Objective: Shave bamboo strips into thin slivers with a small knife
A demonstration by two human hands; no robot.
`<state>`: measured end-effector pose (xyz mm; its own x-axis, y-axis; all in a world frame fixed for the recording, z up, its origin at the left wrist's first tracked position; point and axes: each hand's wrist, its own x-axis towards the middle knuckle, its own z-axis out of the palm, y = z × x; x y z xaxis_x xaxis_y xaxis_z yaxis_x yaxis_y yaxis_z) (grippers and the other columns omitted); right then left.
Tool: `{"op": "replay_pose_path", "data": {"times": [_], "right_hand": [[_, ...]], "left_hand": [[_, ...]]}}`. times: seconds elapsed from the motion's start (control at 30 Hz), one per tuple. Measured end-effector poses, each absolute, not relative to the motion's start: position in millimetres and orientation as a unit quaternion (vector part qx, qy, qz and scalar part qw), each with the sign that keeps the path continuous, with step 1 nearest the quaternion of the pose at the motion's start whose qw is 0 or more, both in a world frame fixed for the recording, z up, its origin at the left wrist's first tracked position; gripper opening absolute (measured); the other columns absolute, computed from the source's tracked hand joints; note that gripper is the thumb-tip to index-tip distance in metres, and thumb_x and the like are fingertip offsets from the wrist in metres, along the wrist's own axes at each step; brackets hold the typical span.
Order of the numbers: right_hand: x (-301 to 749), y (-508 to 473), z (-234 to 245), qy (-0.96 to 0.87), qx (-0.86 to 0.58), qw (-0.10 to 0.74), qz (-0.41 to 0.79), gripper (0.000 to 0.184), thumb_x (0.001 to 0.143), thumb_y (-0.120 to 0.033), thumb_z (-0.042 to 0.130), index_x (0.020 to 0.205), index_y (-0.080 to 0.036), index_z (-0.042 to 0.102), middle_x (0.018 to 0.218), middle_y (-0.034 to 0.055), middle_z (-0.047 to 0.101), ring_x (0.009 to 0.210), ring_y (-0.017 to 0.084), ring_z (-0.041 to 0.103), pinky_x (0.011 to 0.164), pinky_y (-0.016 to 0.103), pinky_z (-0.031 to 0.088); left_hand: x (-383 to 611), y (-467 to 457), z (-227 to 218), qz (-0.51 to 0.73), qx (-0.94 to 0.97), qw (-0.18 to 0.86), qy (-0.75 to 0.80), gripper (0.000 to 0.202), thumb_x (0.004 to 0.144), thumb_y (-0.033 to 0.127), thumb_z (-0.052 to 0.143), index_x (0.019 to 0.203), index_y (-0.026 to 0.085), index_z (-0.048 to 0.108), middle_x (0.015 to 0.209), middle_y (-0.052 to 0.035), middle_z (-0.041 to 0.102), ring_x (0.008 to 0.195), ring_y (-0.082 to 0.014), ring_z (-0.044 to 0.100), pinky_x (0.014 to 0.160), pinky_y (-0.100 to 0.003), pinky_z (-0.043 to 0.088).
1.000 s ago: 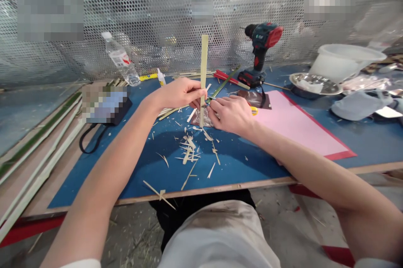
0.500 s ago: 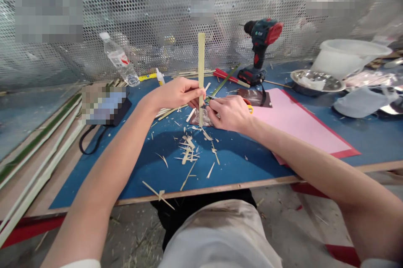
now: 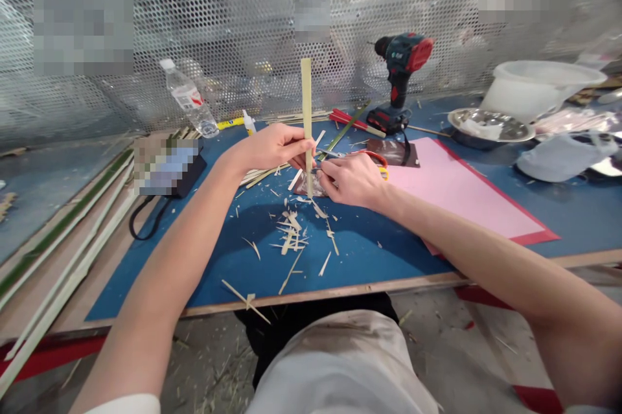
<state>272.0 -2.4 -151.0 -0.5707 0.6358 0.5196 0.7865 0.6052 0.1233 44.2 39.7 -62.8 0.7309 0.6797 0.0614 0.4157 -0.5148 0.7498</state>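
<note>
My left hand [image 3: 276, 147] pinches a pale bamboo strip [image 3: 306, 103] and holds it upright on the blue mat [image 3: 233, 258]. The strip's lower end rests on a small brown block [image 3: 313, 186]. My right hand [image 3: 352, 179] is closed right beside the strip's lower part, gripping a tool with a thin blade and a yellow and orange handle [image 3: 383, 166] that shows behind the knuckles. The blade tip meets the strip near my left fingers. Bamboo shavings [image 3: 296, 236] lie scattered on the mat just in front of both hands.
A cordless drill [image 3: 401, 74] stands at the back. A pink sheet [image 3: 461, 190] lies to the right, with a metal dish [image 3: 490, 126] and white tub [image 3: 537, 87] beyond. A water bottle [image 3: 187, 96], glue bottle [image 3: 249, 122] and long bamboo slats [image 3: 63, 252] are on the left.
The strip's top has swung slightly left, from leaning right to near upright. My right hand has edged a little toward the strip. Both hands keep their grips.
</note>
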Motion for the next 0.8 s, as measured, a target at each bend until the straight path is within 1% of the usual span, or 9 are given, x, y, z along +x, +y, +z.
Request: {"op": "replay_pose_path", "data": {"times": [0.13, 0.33, 0.43, 0.57, 0.73, 0.8], "right_hand": [[271.5, -2.0, -152.9, -0.872, -0.411, 0.210, -0.165, 0.044, 0.109, -0.038, 0.033, 0.092, -0.018, 0.068, 0.080, 0.0045, 0.073, 0.060, 0.014, 0.051, 0.063, 0.036, 0.018], [272.2, -3.2, -151.3, -0.870, -0.425, 0.198, -0.154, 0.047, 0.109, -0.040, 0.030, 0.093, -0.019, 0.068, 0.079, 0.0052, 0.073, 0.060, 0.015, 0.051, 0.063, 0.036, 0.017], [271.8, -5.6, -156.2, -0.880, -0.418, 0.180, -0.139, 0.044, 0.108, -0.039, 0.033, 0.092, -0.018, 0.068, 0.082, 0.0060, 0.074, 0.061, 0.015, 0.052, 0.063, 0.036, 0.017], [270.7, -7.8, -167.0, -0.914, -0.369, 0.135, -0.102, 0.040, 0.106, -0.034, 0.037, 0.086, -0.017, 0.068, 0.086, 0.0074, 0.075, 0.066, 0.015, 0.055, 0.064, 0.035, 0.022], [274.2, -5.6, -166.2, -0.927, -0.332, 0.136, -0.109, 0.040, 0.105, -0.036, 0.039, 0.084, -0.018, 0.068, 0.081, 0.0061, 0.074, 0.067, 0.015, 0.055, 0.066, 0.034, 0.027], [276.7, -5.1, -160.7, -0.924, -0.320, 0.166, -0.129, 0.039, 0.105, -0.036, 0.040, 0.085, -0.018, 0.067, 0.081, 0.0052, 0.073, 0.067, 0.016, 0.055, 0.068, 0.034, 0.030]], "left_hand": [[43.3, 40.6, -64.3, 0.183, 0.847, 0.381, 0.322, 0.028, 0.104, 0.038, 0.055, 0.101, 0.016, 0.072, 0.098, -0.0063, 0.082, 0.089, -0.0191, 0.081, 0.085, -0.034, 0.068], [42.7, 42.6, -66.0, 0.184, 0.849, 0.384, 0.313, 0.029, 0.104, 0.039, 0.056, 0.099, 0.016, 0.072, 0.097, -0.0058, 0.082, 0.088, -0.0190, 0.081, 0.085, -0.033, 0.068], [42.3, 42.8, -65.5, 0.182, 0.847, 0.391, 0.311, 0.029, 0.104, 0.040, 0.056, 0.099, 0.016, 0.072, 0.096, -0.0058, 0.082, 0.088, -0.0189, 0.081, 0.085, -0.033, 0.068], [43.0, 40.3, -63.0, 0.180, 0.844, 0.389, 0.322, 0.029, 0.103, 0.040, 0.056, 0.100, 0.015, 0.071, 0.095, -0.0062, 0.082, 0.088, -0.0195, 0.081, 0.084, -0.033, 0.068], [45.2, 37.2, -61.6, 0.176, 0.850, 0.379, 0.321, 0.031, 0.104, 0.042, 0.055, 0.101, 0.017, 0.072, 0.096, -0.0057, 0.082, 0.090, -0.0193, 0.081, 0.087, -0.034, 0.067], [45.7, 36.8, -61.6, 0.174, 0.850, 0.378, 0.322, 0.031, 0.104, 0.043, 0.055, 0.101, 0.018, 0.072, 0.096, -0.0050, 0.082, 0.089, -0.0188, 0.080, 0.086, -0.034, 0.067]]}}
